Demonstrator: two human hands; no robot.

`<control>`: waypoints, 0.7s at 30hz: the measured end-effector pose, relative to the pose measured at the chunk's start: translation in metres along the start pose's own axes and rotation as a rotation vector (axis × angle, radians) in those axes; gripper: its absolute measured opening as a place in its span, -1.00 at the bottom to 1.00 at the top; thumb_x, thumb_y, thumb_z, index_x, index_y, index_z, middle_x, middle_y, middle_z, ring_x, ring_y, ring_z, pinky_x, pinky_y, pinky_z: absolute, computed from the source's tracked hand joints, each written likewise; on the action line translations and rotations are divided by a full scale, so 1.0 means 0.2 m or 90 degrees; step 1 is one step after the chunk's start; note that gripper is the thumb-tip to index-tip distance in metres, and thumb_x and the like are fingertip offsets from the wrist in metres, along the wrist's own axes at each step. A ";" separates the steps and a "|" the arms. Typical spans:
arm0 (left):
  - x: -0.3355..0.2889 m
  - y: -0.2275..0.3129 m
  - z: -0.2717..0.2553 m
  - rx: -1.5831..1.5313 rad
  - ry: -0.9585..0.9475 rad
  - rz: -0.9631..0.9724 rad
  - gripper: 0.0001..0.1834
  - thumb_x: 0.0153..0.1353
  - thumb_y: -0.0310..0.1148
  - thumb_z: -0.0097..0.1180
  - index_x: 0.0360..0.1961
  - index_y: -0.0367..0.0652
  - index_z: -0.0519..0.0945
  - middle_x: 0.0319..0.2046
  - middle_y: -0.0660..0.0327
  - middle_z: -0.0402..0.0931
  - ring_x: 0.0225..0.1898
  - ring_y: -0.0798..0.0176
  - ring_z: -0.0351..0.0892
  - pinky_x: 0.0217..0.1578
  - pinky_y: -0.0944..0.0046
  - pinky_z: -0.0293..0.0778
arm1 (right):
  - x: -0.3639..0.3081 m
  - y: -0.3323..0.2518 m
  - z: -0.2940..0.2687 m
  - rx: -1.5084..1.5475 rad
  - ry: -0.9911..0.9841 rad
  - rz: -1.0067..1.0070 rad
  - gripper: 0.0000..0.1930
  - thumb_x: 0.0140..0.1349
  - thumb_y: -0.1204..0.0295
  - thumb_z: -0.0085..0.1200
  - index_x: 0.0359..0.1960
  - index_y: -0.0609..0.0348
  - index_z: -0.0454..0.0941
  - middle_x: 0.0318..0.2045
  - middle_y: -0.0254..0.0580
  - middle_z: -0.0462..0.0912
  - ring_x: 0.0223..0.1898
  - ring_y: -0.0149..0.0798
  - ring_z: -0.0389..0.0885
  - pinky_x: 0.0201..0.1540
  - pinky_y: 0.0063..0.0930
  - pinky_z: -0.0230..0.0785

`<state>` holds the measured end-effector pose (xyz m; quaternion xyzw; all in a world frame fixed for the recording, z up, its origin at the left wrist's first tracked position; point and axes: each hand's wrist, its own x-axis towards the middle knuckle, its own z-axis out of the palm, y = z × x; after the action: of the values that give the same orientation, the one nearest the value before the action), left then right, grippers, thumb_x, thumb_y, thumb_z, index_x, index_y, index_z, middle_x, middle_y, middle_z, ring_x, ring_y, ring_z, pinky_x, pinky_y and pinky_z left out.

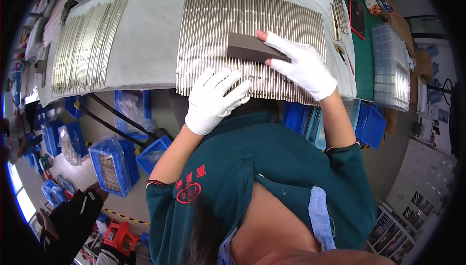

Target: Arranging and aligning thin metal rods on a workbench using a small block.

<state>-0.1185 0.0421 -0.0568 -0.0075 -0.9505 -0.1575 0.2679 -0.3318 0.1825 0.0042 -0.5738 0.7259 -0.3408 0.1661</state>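
Slim shiny metal rods (208, 32) lie side by side in a wide row on the cloth-covered table. My right hand (306, 68), in a white glove with bare thumb and fingertip showing, grips a dark grey rectangular block (250, 47) that rests on top of the rods. What the block is made of I cannot tell. Gloved in white too, my left hand (216, 97) lies over the near ends of the rods at the row's left part. Its fingers are stretched out and somewhat apart, with nothing seen in them.
A second group of rods (87, 47) lies at the table's left. On the right are thin tools (341, 49), a red-edged phone or tablet (357, 16) and stacked clear plastic trays (388, 64) on a green surface. Blue bins (114, 163) stand below the table; another person (73, 221) is at lower left.
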 end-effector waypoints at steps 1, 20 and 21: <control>0.00 0.00 0.00 0.013 -0.001 0.002 -0.55 0.00 -0.16 0.39 -0.04 0.04 0.70 -0.08 0.23 0.61 0.00 0.16 0.59 0.00 0.09 0.43 | 0.04 -0.02 0.04 -0.022 -0.002 -0.047 -0.41 0.26 0.39 0.23 0.36 -0.17 0.46 0.10 -0.05 0.68 0.07 0.06 0.67 0.12 -0.28 0.53; 0.00 0.01 0.02 0.013 -0.012 -0.012 -0.59 0.06 -0.14 0.36 -0.04 0.04 0.69 -0.05 0.28 0.64 0.05 0.19 0.60 0.08 0.11 0.46 | 0.01 0.08 -0.06 0.121 -0.028 0.086 -0.44 0.25 0.49 0.17 0.33 -0.09 0.52 0.21 -0.06 0.62 0.24 -0.06 0.59 0.30 -0.31 0.42; -0.01 0.01 0.02 0.020 -0.008 -0.008 -0.59 0.06 -0.14 0.36 -0.04 0.04 0.69 -0.05 0.28 0.63 0.05 0.19 0.60 0.08 0.11 0.46 | 0.05 0.03 -0.03 0.045 -0.026 0.047 -0.44 0.24 0.49 0.18 0.33 -0.10 0.52 0.20 -0.06 0.63 0.23 -0.06 0.60 0.29 -0.31 0.43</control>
<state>-0.1198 0.0448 -0.0610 0.0014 -0.9544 -0.1441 0.2613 -0.3434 0.1764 0.0056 -0.5474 0.7305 -0.3482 0.2133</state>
